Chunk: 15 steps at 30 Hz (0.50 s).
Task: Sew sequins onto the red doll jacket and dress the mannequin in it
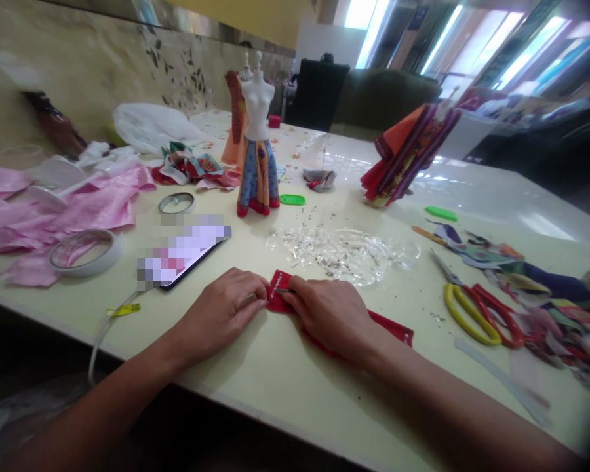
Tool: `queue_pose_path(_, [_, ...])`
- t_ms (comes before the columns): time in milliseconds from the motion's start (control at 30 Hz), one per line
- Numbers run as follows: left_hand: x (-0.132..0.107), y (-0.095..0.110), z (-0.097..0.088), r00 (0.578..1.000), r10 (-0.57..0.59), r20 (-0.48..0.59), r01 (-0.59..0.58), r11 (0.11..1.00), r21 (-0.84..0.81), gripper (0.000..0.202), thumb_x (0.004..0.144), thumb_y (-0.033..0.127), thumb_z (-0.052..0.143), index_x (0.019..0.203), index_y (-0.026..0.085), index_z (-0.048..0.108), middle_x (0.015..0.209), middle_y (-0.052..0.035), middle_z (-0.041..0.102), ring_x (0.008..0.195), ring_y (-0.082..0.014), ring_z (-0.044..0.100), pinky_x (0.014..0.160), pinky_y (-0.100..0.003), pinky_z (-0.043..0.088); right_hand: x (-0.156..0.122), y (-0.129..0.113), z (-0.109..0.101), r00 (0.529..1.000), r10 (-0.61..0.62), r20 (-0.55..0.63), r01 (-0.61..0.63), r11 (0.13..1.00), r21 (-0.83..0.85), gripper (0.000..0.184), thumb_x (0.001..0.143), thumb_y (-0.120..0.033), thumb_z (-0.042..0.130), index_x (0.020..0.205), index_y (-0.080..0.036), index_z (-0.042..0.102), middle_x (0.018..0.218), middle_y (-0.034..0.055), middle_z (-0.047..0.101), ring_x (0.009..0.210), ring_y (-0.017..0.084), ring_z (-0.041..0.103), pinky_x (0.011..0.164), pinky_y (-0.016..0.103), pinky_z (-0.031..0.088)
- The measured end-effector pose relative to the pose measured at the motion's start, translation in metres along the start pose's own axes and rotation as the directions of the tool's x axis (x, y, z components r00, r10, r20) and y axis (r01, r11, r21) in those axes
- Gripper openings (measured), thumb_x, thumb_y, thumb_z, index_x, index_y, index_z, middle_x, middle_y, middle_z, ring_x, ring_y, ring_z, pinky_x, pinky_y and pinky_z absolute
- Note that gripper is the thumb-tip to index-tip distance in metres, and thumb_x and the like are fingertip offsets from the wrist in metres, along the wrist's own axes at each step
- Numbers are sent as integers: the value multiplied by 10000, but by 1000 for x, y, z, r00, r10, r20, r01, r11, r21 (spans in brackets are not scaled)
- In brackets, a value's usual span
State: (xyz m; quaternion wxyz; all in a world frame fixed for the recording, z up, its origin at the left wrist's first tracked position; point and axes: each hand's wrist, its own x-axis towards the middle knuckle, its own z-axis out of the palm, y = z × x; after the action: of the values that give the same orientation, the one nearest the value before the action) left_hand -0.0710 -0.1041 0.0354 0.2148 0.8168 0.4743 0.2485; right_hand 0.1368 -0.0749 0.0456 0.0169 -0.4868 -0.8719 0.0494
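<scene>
A red fabric strip (391, 326) lies across the front of the table, with small pale stones in a row near its left end. My left hand (229, 308) is closed, its fingertips pinching the strip's left edge. Over the strip, my right hand (332, 311) is closed round a thin, dark pointed tool (284, 291) that looks like tweezers; its tip is at the row of stones. My right hand and wrist hide much of the strip's middle. Just beyond, small shiny stones lie scattered on a clear plastic sheet (344, 252).
A dress-form figure (259, 157) in a blue and orange skirt stands behind. A draped figure (408, 154) is farther right. Scissors (472, 314) and fabric scraps (560, 314) lie right; a phone (191, 255), tape roll (84, 252) and pink cloth (78, 203) lie left.
</scene>
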Motion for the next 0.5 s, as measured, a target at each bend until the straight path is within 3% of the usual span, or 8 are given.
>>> queue_pose_path(500, [0,4,-1,997,-11,-81,6,998,-62,76,930,231,534,878,212,586,1147,-23,665,1107,-189,560,961,-364,444,3,3,-6,997,61,56,-66,993,96,339,985,-443,354,856,-224,578,679,14,627,560,120,438,518,266,195])
